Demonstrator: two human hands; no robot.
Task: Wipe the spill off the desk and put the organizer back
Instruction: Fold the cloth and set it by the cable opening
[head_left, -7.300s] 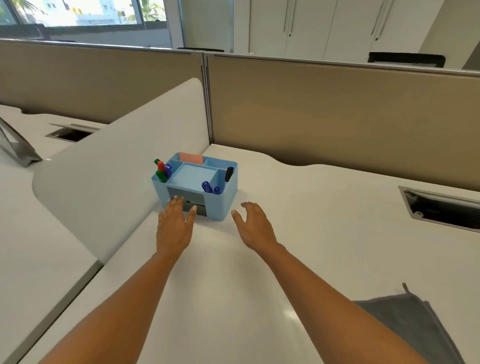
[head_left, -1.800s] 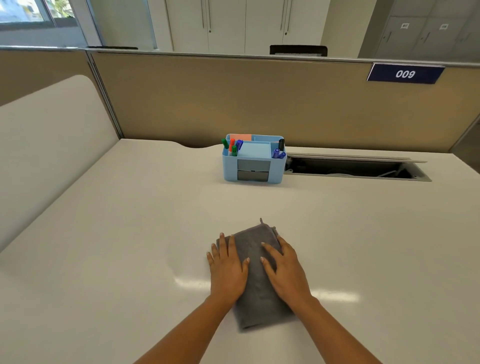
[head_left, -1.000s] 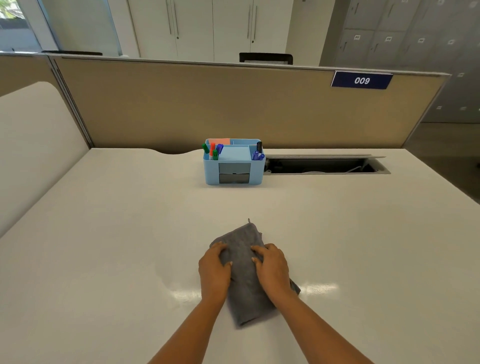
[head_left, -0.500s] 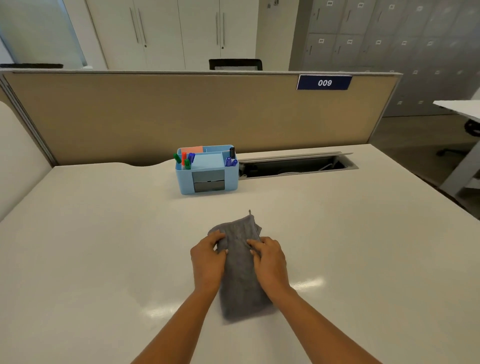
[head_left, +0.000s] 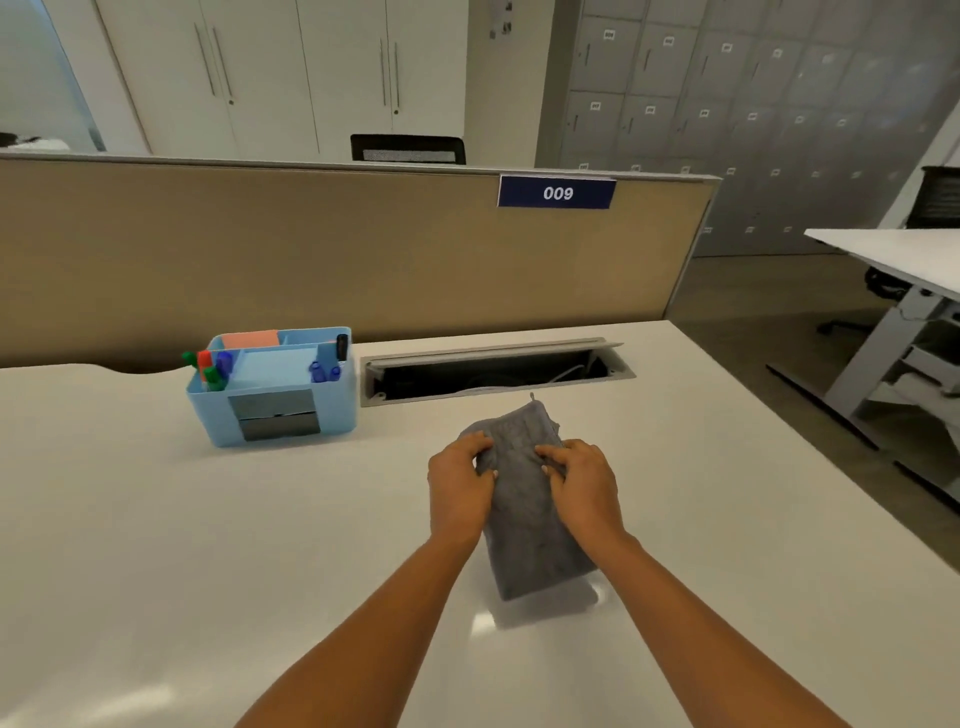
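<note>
A folded grey cloth (head_left: 530, 530) lies on the white desk (head_left: 208, 545) in front of me. My left hand (head_left: 460, 486) grips its left edge and my right hand (head_left: 584, 486) grips its right edge, fingers curled into the fabric near the far end. The light blue organizer (head_left: 275, 387), holding coloured markers and a pink pad, stands upright at the back left of the desk, well apart from both hands. I cannot make out any spill on the desk surface.
An open cable tray slot (head_left: 493, 371) is set into the desk just beyond the cloth, right of the organizer. A beige partition (head_left: 337, 249) with a "009" sign closes the back. The desk's right edge drops to the floor; another desk (head_left: 893, 260) stands far right.
Both hands have gone from flat on the cloth to gripping its edges. The cloth has slid away from me toward the cable slot, and my view has turned to the right.
</note>
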